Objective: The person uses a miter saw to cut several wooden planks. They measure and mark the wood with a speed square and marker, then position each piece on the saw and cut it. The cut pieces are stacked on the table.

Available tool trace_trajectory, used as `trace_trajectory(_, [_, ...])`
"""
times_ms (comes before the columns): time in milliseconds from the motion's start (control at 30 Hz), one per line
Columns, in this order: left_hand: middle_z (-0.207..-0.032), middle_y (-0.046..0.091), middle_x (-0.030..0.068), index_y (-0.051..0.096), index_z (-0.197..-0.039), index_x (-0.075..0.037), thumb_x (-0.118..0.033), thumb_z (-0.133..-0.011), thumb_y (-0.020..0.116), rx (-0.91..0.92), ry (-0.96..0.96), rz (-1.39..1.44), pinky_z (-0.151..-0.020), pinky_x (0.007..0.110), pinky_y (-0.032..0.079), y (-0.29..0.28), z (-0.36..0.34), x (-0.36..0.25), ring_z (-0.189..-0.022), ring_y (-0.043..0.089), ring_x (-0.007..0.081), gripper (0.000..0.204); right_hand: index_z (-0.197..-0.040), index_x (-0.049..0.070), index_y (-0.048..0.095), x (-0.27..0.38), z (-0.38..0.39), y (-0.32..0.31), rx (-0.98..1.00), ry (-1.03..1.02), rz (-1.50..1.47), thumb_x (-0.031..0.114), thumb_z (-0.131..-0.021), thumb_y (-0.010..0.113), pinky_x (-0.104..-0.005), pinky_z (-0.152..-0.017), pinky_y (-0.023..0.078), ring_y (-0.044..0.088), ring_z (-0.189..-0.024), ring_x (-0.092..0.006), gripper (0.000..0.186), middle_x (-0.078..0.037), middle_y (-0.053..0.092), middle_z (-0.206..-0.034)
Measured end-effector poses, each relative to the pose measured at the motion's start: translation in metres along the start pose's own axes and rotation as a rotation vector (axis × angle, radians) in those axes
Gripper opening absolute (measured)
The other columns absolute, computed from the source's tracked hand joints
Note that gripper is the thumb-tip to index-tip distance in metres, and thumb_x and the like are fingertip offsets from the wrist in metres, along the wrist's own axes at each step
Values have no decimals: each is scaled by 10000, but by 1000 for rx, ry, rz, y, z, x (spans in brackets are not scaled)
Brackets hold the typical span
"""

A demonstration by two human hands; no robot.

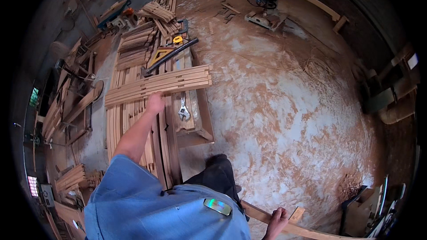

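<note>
Left grip (155, 103), the nearer hand, its closure impossible to tell, touches mortised wooden slats (158, 82) running left to right just beyond the adjustable wrench (183, 112).

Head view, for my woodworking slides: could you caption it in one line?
Left hand at mortised wooden strips lying between a hammer and an adjustable wrench; right hand near a long plank.

Blue shirt (164, 215), short sleeve (116, 173), shiny oblong (218, 206) on front; dark trousers (215, 175); fingers (281, 214) bare.
</note>
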State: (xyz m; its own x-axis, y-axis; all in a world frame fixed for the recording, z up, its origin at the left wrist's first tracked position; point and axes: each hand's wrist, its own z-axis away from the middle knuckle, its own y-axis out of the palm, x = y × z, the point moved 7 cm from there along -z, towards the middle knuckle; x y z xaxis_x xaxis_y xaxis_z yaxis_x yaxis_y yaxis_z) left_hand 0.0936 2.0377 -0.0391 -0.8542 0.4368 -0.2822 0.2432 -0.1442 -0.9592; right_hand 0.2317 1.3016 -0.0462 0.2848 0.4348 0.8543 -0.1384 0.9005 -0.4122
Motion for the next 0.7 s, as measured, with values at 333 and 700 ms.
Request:
trace_trajectory(333, [-1138, 649, 199, 697, -1043, -30, -222, -852, 537, 163, -152, -125, -910, 416, 489, 38, -185, -38, -1069, 610, 367, 315, -805, -1, 623, 65, 6, 29, -143, 136, 324, 317, -954, 481, -409, -694, 458, 582, -691, -262, 379, -134, 637, -724])
trace_trajectory(700, [-1190, 653, 142, 688, -1106, -44, -203, -869, 566, 487, -183, -266, -865, 434, 527, 75, -236, -83, -1097, 631, 313, 310, -811, 0, 614, 160, -30, 114, -93, 128, 414, 291, -963, 486, -364, -654, 451, 548, -651, -208, 352, -103, 620, -686])
